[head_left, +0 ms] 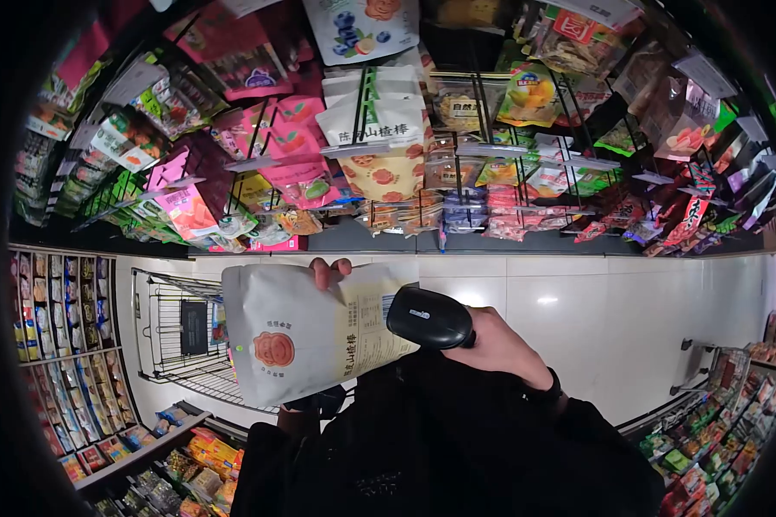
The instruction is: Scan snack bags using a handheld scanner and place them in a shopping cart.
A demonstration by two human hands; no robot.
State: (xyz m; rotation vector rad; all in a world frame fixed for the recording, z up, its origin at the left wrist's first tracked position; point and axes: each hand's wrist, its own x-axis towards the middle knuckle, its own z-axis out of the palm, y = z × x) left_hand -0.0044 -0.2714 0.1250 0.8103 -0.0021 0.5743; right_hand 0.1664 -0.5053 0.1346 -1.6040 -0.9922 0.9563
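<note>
A pale grey and cream snack pouch (306,332) with a round reddish figure printed on it lies across the middle of the head view. My left hand (330,273) grips it; fingertips curl over its top edge and the rest of the hand is hidden behind the pouch. My right hand (500,345) is wrapped round a black handheld scanner (429,318). The scanner's head is over the pouch's right end, beside the printed barcode. Whether the two touch I cannot tell.
Hanging snack bags, among them similar pouches (379,172), fill the shelf ahead. A wire shopping cart (181,332) stands at the left. Packaged goods line a left rack (69,345) and the lower corners. Another cart (729,375) is at the right.
</note>
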